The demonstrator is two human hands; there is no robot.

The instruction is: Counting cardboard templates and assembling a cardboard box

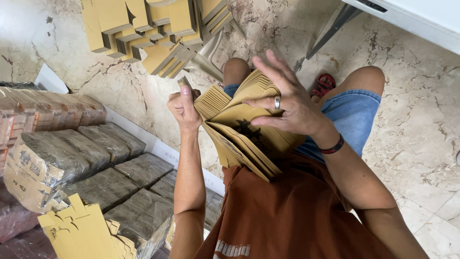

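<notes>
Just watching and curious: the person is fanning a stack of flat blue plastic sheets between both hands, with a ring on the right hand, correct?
Not quite: the head view shows a stack of flat yellow-brown cardboard sheets, not blue plastic. Both hands do hold it, and the right hand wears the ring.

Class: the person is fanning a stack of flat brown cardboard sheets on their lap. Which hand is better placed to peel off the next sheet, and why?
Probably the right hand: its open fingers lie on the top sheets of the cardboard stack. The left hand is closed on the stack's corner, steadying it.
</notes>
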